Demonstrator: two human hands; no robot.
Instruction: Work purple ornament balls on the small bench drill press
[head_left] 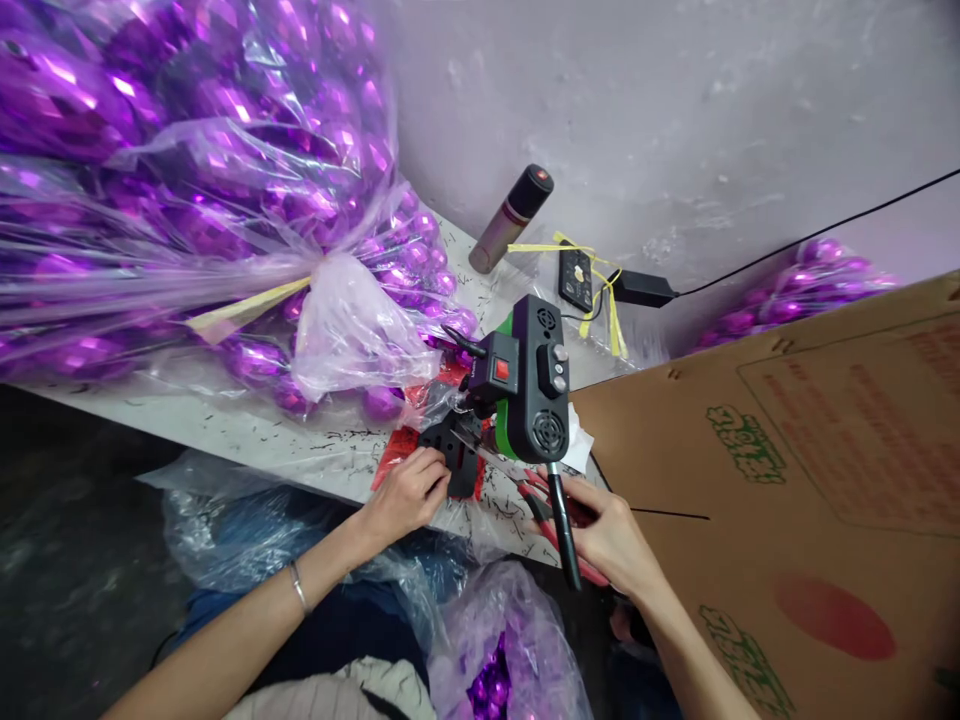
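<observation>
In the head view, the right hand (606, 535) grips scissors with red-and-dark handles (534, 502), fingers wrapped about the loops. The scissors slant: handles low and right in the palm, metal blades running up and to the left, toward a flat black slotted plate (461, 462). Their long axis points into the space between the hands, under a black and green machine with a red switch and round vents (540, 380).

The left hand (409, 490) is at the plate's near left edge, fingers curled and bunched; whether they pinch anything cannot be told. It is the nearer hand to the plate, which lies just up and to the right of its fingertips. A shiny red sheet (394, 455) shows beneath the plate.

The machine's straight black lever (564, 530) crosses in front of the scissors' handles, beside the right hand; whether it touches them is unclear. All this is at the white, scrap-strewn surface (255, 430), between clear bags of glossy purple balls (217, 200) and a brown cardboard box (675, 420).
</observation>
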